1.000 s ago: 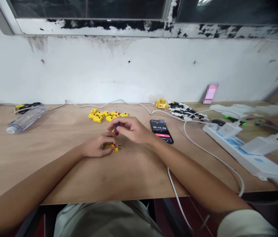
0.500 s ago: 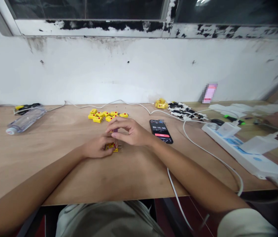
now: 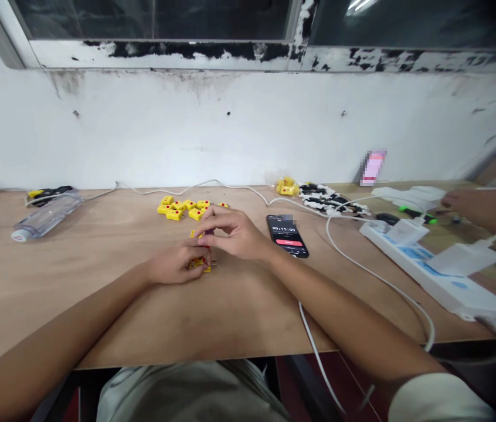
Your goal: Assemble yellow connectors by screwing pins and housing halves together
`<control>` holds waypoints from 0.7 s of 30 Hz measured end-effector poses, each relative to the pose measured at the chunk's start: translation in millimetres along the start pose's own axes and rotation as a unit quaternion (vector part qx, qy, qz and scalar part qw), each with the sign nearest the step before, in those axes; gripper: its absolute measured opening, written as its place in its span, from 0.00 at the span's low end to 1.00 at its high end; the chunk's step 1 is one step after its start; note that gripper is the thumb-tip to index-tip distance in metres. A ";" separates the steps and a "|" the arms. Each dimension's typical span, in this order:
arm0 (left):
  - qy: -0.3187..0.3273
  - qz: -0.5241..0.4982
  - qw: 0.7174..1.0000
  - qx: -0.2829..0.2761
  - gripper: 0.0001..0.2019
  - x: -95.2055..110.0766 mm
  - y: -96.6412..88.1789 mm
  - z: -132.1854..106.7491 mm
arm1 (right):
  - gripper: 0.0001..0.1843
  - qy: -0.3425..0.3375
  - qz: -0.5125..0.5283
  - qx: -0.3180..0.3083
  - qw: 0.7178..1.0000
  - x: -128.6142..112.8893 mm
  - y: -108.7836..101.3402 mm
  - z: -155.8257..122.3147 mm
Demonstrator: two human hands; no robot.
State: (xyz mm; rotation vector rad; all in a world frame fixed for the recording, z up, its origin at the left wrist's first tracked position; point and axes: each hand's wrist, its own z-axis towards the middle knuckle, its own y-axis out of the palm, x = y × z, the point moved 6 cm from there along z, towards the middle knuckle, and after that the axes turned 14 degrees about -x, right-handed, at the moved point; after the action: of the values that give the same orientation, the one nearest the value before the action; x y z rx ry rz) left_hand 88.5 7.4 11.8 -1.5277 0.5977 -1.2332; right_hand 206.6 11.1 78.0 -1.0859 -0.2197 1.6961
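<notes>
My left hand (image 3: 176, 261) lies on the table with its fingers closed around a yellow plug (image 3: 206, 269), whose metal prongs point right. The fingers cover much of the plug. Directly above it, my right hand (image 3: 234, 235) pinches a thin upright tool, apparently a small screwdriver (image 3: 208, 232) with a purplish handle; its tip is hidden behind the left fingers. Another yellow piece (image 3: 195, 234) shows just behind the hands. Farther back is a loose group of yellow plugs (image 3: 175, 215) with red dots.
To the right lie a phone (image 3: 287, 235) showing a timer, white cables, and a white power strip (image 3: 441, 275) with chargers. Black-and-white parts (image 3: 331, 199) and a bag of yellow pieces (image 3: 287, 186) are near the wall. A clear bottle (image 3: 50, 215) lies left. Another person's hand (image 3: 472, 206) reaches in at right.
Another person's hand has come in at the far right, behind the power strip. My right hand has shifted only slightly over the plug, while my left hand stays in place.
</notes>
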 end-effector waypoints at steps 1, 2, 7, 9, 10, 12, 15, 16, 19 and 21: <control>-0.003 -0.002 1.000 -0.003 0.05 0.7 -0.4 -0.4 | 0.06 0.007 0.006 0.003 1.000 1.3 -0.5 0.0; -0.007 -0.003 1.000 -0.006 0.05 1.2 -0.9 -1.0 | 0.08 0.019 0.019 0.000 1.000 2.8 0.0 0.0; -0.007 0.002 1.000 -0.023 0.08 2.7 -4.4 -3.6 | 0.16 0.069 0.105 -0.016 0.992 6.6 5.3 -1.0; 0.006 -0.008 1.000 -0.028 0.10 1.7 -4.7 -3.3 | 0.15 0.062 0.093 -0.020 0.994 5.6 5.9 -0.7; 0.009 -0.014 0.999 -0.030 0.11 0.4 -4.4 -2.9 | 0.15 0.054 0.071 -0.021 0.996 4.7 5.6 -0.4; 0.010 -0.024 0.999 -0.031 0.12 -2.6 -3.6 -2.3 | 0.12 0.037 0.016 -0.015 0.999 2.9 4.0 -0.1; 0.005 -0.023 0.999 -0.034 0.12 -5.4 -1.8 -2.0 | 0.09 0.020 -0.023 0.007 1.000 1.2 1.2 -0.4; 0.003 -0.020 0.999 -0.035 0.12 -5.7 -1.3 -2.1 | 0.10 0.021 -0.013 0.013 1.000 1.4 0.8 -0.6; 0.001 -0.013 0.999 -0.036 0.12 -5.5 -1.1 -2.4 | 0.16 0.039 0.053 0.010 0.998 3.6 2.2 -0.9; 0.005 -0.012 0.999 -0.030 0.12 -4.8 -1.8 -2.4 | 0.16 0.050 0.085 0.002 0.995 4.3 3.2 -1.0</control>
State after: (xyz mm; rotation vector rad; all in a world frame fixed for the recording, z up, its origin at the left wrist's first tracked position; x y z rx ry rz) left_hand 84.3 11.1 11.4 -1.5837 0.6292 -1.2520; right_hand 205.0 13.0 73.1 -1.2102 -0.0616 1.7853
